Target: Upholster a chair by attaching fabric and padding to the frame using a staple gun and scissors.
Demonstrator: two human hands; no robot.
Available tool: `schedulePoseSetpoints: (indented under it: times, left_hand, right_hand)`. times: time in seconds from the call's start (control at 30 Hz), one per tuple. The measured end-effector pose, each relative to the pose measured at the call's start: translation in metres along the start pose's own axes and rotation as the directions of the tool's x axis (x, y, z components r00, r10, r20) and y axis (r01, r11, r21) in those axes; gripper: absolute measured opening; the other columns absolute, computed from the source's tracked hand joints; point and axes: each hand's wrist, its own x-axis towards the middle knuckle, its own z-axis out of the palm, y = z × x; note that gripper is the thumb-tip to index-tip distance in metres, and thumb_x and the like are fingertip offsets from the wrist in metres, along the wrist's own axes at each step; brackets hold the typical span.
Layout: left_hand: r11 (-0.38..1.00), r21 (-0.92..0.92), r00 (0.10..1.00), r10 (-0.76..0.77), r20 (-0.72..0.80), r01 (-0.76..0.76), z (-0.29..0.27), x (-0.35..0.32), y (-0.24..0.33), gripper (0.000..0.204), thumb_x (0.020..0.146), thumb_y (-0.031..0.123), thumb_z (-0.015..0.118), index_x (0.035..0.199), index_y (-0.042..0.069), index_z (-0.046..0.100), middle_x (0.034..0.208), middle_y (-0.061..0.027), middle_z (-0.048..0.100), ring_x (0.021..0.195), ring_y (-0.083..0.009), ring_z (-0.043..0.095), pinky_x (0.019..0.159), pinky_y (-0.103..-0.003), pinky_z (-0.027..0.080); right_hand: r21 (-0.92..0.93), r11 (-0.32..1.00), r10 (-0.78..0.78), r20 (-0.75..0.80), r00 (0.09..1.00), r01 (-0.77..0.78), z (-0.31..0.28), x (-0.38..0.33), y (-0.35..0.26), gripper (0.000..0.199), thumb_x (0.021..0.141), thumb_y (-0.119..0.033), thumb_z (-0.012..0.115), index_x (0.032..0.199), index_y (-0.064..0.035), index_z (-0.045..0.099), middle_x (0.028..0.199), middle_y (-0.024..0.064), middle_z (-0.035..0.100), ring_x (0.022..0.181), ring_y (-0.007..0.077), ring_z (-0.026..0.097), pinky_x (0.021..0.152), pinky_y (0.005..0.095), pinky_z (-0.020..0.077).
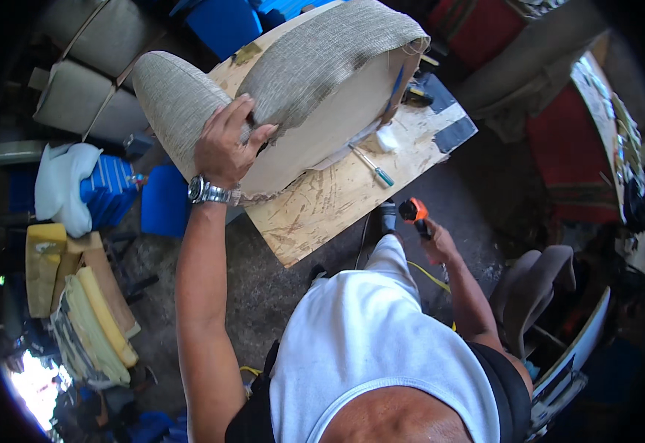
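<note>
My left hand [226,144], with a metal watch on its wrist, rests on a grey woven-fabric upholstered piece [322,63]. Its thumb is spread from the fingers, beside the gap between the piece's rounded arm-like roll [178,96] and its broad curved part. The pale underside [337,118] faces me, with frayed fabric along its edge. Off the table's near side, my right hand [441,244] is closed around the black handle of an orange handheld power tool [413,210]. The tool touches nothing else. A green-handled screwdriver [373,166] lies on the wooden tabletop [300,221].
A small white lump [387,139] and a black-and-yellow tool [418,96] sit on the table's right part. Yellow cord [430,275] runs on the floor by my leg. Foam pieces [93,317], grey cushions [75,96] and blue chairs stand left. Red-sided furniture [570,148] stands right.
</note>
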Motion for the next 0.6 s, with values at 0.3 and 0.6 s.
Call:
schedulePoseSetpoints:
  times: [0.3,0.6]
  left_hand:
    - [0.896,0.268,0.935,-0.332,-0.125,0.354,0.009,0.008,0.019,0.026,0.088,0.017,0.059,0.111,0.005,0.064,0.115,-0.0159,0.064,0.113,-0.0343,0.056,0.100,-0.051,0.040]
    - [0.745,0.323,0.806,-0.578,-0.126,0.584,0.000,-0.004,0.048,0.034,0.099,0.028,0.047,0.119,0.009,0.067,0.133,-0.0056,0.062,0.133,-0.0266,0.049,0.112,-0.049,0.033]
  right_hand:
    - [-0.396,0.897,-0.244,-0.070,0.967,0.198,-0.118,0.202,-0.020,0.039,0.098,-0.024,0.043,0.133,-0.0135,0.056,0.124,0.0194,0.064,0.112,0.0422,0.060,0.091,0.0505,0.0484]
    - [-0.790,0.604,-0.449,-0.231,0.863,0.103,-0.109,0.327,-0.008,0.046,0.091,-0.044,0.061,0.120,-0.0095,0.056,0.122,0.0149,0.058,0.111,0.0363,0.059,0.082,0.0521,0.0521]
